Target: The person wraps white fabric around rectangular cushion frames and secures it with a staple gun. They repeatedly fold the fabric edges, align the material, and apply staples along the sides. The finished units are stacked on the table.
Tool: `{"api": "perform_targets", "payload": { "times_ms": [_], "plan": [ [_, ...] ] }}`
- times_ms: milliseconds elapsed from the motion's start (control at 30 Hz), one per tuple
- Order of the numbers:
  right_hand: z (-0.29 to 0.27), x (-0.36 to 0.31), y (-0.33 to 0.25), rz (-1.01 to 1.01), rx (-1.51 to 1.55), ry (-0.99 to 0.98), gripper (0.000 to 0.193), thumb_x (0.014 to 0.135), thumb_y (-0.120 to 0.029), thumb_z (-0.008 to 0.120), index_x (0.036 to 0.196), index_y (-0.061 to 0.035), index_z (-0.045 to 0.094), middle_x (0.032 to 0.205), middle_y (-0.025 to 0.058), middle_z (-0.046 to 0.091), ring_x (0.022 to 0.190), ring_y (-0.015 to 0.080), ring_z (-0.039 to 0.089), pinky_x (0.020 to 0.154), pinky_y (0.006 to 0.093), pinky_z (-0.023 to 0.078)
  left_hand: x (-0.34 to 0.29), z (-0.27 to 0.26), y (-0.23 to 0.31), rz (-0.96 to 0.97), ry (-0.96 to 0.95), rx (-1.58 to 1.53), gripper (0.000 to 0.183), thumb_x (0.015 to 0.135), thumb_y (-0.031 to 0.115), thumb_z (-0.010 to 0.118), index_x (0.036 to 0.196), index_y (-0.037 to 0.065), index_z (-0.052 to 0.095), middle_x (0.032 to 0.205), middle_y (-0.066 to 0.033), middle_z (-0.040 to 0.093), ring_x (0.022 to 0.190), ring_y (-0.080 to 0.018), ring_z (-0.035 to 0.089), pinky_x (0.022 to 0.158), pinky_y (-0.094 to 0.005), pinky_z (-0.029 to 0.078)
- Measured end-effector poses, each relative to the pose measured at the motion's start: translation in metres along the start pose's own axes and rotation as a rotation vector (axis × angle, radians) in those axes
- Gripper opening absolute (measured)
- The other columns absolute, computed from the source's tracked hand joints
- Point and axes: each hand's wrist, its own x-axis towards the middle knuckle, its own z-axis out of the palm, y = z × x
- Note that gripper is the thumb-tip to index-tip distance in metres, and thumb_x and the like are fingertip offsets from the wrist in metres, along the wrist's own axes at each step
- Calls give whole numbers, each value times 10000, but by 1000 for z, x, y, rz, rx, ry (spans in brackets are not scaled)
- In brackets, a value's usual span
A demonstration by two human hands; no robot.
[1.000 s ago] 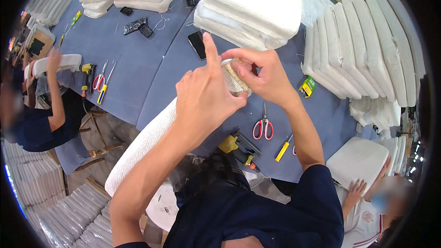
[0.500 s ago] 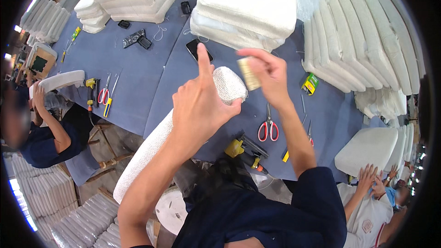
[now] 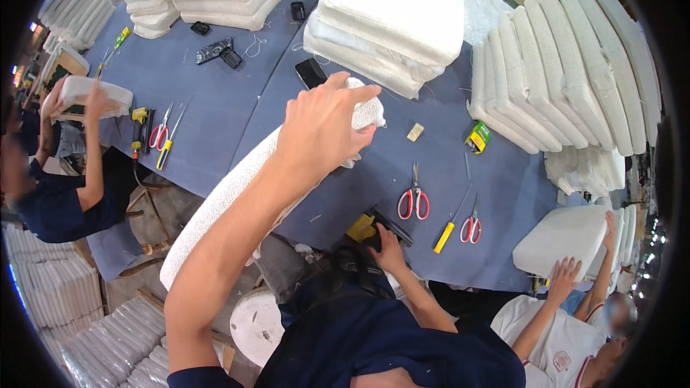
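Note:
My left hand (image 3: 323,126) grips the far end of a long white fabric-covered cushion (image 3: 215,205), fingers over the top and thumb at its right side. The cushion slants from the lower left up to the middle of the table, partly hidden by my forearm. Down by the table's near edge, my right hand (image 3: 390,250) is closed around a yellow and black staple gun (image 3: 364,228). A small yellowish strip of staples (image 3: 415,131) lies on the blue-grey tabletop. Red-handled scissors (image 3: 414,201) rest to the right of the cushion.
A yellow-handled screwdriver (image 3: 445,235), more scissors (image 3: 471,228), a green and yellow box (image 3: 477,137) and a black phone (image 3: 310,72) lie about. White cushion stacks (image 3: 388,11) stand along the far side. Co-workers handle cushions at left and right.
My right hand has let go of the staple strip, which now lies on the table, and has moved down to the staple gun. My left fingers have curled over the cushion's end.

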Motion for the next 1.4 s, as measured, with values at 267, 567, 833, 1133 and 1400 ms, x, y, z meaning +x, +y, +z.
{"api": "perform_targets", "payload": {
  "times_ms": [267, 567, 833, 1133, 1400],
  "plan": [
    [-8, 33, -8, 188, -72, -263, 840, 744, -229, 855, 1471, -12, 495, 1155, 230, 703, 1107, 452, 667, 955, 509, 536, 1, -3, 1, 26, -22, 51, 518, 816, 313, 794, 1323, 217, 756, 1437, -256, 633, 998, -441, 747, 893, -506, 602],
    [-194, 83, -140, 113, 904, 100, 192, 937, -75, 773, 1083, 6, 678, 894, 31, 707, 653, 119, 630, 604, 285, 501, -6, 1, -6, 38, 15, 106, 512, 835, 300, 773, 1341, 229, 735, 1418, -236, 647, 1021, -453, 742, 902, -530, 608],
    [-199, 106, -184, -72, 885, 358, 159, 1017, -161, 689, 987, -5, 671, 760, 16, 593, 671, 113, 562, 626, 292, 464, -2, 0, 1, 31, -31, 99, 549, 810, 262, 790, 1355, 234, 729, 1434, -233, 636, 1024, -451, 743, 916, -530, 605],
    [-201, 109, -175, -36, 738, 284, 243, 943, -102, 792, 1162, -5, 750, 1041, 52, 768, 913, 142, 707, 832, 315, 557, -6, -3, 5, 15, -40, 79, 596, 761, 180, 793, 1351, 241, 732, 1478, -227, 607, 1043, -452, 738, 920, -529, 599],
    [-207, 108, -177, -215, 759, 378, 294, 909, -117, 815, 1173, -2, 755, 1056, 81, 795, 933, 162, 741, 830, 327, 574, -7, -2, 16, 6, -62, 95, 640, 740, 154, 777, 1370, 249, 715, 1487, -213, 605, 1129, -443, 711, 952, -534, 572]
  ]
}}
